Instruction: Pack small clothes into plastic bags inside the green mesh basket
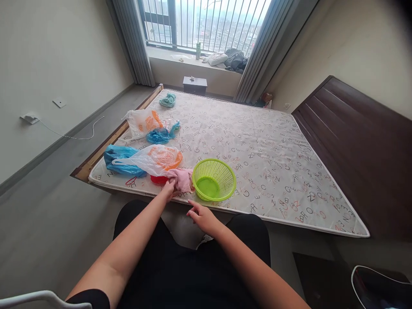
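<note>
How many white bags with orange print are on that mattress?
2: one white bag beside the pink cloth, overlapping a blue bag; the other white bag farther back, toward the window. Any underneath would be hidden.

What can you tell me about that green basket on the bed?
The basket is bright lime green and looks like plastic. It is round and open-topped, with a rim, latticed sides that narrow downward, and a smaller round base. It appears to stand upright on the mattress, near the edge closest to the person. A pink cloth lies right beside it; whether they touch is hard to tell. The right hand is close by but not holding it.
</note>
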The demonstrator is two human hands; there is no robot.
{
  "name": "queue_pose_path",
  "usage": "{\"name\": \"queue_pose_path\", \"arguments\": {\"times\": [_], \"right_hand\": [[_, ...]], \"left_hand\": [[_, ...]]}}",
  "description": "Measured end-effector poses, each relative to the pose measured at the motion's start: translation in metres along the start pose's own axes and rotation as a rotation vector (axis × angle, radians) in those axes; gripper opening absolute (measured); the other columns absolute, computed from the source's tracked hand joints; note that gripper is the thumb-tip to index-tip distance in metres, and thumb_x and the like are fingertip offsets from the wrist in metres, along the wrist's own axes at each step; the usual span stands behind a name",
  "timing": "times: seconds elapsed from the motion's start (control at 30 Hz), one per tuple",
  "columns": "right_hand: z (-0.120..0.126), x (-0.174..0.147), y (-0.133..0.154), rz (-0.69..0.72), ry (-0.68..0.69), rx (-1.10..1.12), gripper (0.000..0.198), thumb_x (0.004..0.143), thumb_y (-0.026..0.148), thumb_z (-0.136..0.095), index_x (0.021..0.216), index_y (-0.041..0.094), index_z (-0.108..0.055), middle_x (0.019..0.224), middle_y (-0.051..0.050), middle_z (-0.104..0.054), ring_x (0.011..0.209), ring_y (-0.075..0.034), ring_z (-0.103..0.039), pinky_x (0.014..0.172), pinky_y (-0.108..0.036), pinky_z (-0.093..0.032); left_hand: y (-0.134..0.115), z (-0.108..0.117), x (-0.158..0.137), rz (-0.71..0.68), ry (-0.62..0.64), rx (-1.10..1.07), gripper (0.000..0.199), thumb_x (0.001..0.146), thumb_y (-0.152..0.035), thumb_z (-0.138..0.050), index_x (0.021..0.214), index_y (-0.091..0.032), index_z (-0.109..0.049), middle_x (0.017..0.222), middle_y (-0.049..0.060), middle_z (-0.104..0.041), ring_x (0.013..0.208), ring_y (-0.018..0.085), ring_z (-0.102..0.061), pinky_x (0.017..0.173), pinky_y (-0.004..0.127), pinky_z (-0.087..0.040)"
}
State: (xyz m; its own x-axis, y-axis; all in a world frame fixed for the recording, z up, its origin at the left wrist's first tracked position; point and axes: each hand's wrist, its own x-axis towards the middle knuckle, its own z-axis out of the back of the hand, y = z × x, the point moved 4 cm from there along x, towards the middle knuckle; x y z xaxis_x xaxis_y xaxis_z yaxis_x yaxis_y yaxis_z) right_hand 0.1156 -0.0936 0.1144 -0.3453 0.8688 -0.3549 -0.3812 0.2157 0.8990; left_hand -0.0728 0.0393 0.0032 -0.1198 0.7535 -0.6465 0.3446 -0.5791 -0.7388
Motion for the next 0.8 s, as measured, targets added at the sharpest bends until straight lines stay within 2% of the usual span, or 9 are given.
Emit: {"name": "queue_pose_path", "arguments": {"times": [0.07, 0.13, 0.23, 0.33, 0.4, 0.47, 0.6, 0.73, 0.8], "right_hand": [[0.001, -0.019, -0.028, -0.093, 0.048, 0.073, 0.031, 0.096, 0.031, -0.052, 0.118, 0.019, -0.072, 0.09, -0.003, -0.073, 0.065, -0.013, -0.057, 0.065, -0.026, -0.044], [0.007, -0.042, -0.059, -0.164, 0.016, 0.066, 0.025, 0.095, 0.036, -0.054, 0.085, 0.018, -0.068, 0.075, -0.001, -0.066, 0.062, -0.013, -0.053, 0.061, -0.025, -0.04], [0.017, -0.079, -0.096, -0.234, -0.033, 0.04, 0.031, 0.09, 0.045, -0.061, 0.073, 0.021, -0.053, 0.066, 0.003, -0.055, 0.062, -0.013, -0.047, 0.059, -0.024, -0.035], [0.021, -0.106, -0.104, -0.238, 0.007, 0.074, 0.036, 0.09, 0.049, -0.061, 0.072, 0.022, -0.046, 0.064, 0.004, -0.049, 0.062, -0.012, -0.042, 0.059, -0.024, -0.033], [0.024, -0.114, -0.094, -0.218, -0.004, 0.079, 0.037, 0.092, 0.049, -0.06, 0.072, 0.022, -0.046, 0.065, 0.004, -0.048, 0.063, -0.013, -0.041, 0.06, -0.025, -0.032], [0.027, -0.114, -0.076, -0.184, -0.035, 0.066, 0.036, 0.093, 0.049, -0.059, 0.072, 0.022, -0.047, 0.066, 0.004, -0.049, 0.063, -0.013, -0.041, 0.06, -0.025, -0.032], [0.034, -0.103, -0.035, -0.078, -0.107, 0.035, 0.035, 0.096, 0.049, -0.056, 0.074, 0.022, -0.051, 0.068, 0.003, -0.053, 0.065, -0.014, -0.046, 0.061, -0.026, -0.036], [0.046, -0.091, -0.001, 0.103, -0.201, -0.038, 0.028, 0.098, 0.043, -0.055, 0.081, 0.022, -0.061, 0.075, -0.001, -0.061, 0.071, -0.017, -0.054, 0.067, -0.03, -0.045], [0.054, -0.084, 0.018, 0.238, -0.301, -0.086, 0.019, 0.098, 0.038, -0.056, 0.098, 0.023, -0.068, 0.095, -0.006, -0.069, 0.086, -0.021, -0.063, 0.077, -0.034, -0.052]], "left_hand": [[-0.002, 0.024, 0.01, -0.01, -0.131, 0.119, 0.026, 0.078, -0.027, -0.078, 0.097, -0.019, -0.063, 0.104, 0.013, -0.068, 0.103, 0.029, -0.066, 0.079, 0.037, -0.056], [-0.009, 0.045, 0.017, -0.06, -0.229, 0.167, 0.025, 0.079, -0.027, -0.076, 0.097, -0.019, -0.061, 0.105, 0.012, -0.067, 0.101, 0.026, -0.066, 0.074, 0.031, -0.054], [-0.032, 0.065, 0.025, -0.152, -0.289, 0.177, 0.027, 0.085, -0.03, -0.069, 0.11, -0.022, -0.061, 0.11, 0.009, -0.068, 0.096, 0.02, -0.066, 0.071, 0.025, -0.051], [-0.06, 0.07, 0.033, -0.176, -0.173, 0.111, 0.033, 0.086, -0.027, -0.068, 0.118, -0.024, -0.064, 0.105, 0.005, -0.071, 0.087, 0.017, -0.067, 0.075, 0.027, -0.052], [-0.078, 0.07, 0.037, -0.149, -0.108, 0.005, 0.032, 0.085, -0.023, -0.069, 0.117, -0.023, -0.066, 0.098, 0.004, -0.072, 0.081, 0.016, -0.067, 0.077, 0.029, -0.052], [-0.095, 0.07, 0.038, -0.151, -0.116, -0.112, 0.027, 0.084, -0.017, -0.068, 0.111, -0.02, -0.068, 0.093, 0.002, -0.072, 0.076, 0.013, -0.066, 0.076, 0.028, -0.052], [-0.137, 0.058, 0.023, -0.32, -0.168, -0.295, 0.023, 0.082, -0.01, -0.068, 0.105, -0.016, -0.069, 0.088, 0.002, -0.07, 0.072, 0.009, -0.064, 0.074, 0.023, -0.054], [-0.175, 0.024, -0.029, -0.54, -0.094, -0.282, 0.025, 0.083, -0.013, -0.07, 0.107, -0.016, -0.073, 0.093, 0.004, -0.071, 0.078, 0.009, -0.067, 0.082, 0.026, -0.057], [-0.185, 0.0, -0.068, -0.663, -0.06, -0.183, 0.028, 0.081, -0.017, -0.074, 0.11, -0.015, -0.076, 0.096, 0.005, -0.072, 0.083, 0.011, -0.068, 0.086, 0.026, -0.056]]}}
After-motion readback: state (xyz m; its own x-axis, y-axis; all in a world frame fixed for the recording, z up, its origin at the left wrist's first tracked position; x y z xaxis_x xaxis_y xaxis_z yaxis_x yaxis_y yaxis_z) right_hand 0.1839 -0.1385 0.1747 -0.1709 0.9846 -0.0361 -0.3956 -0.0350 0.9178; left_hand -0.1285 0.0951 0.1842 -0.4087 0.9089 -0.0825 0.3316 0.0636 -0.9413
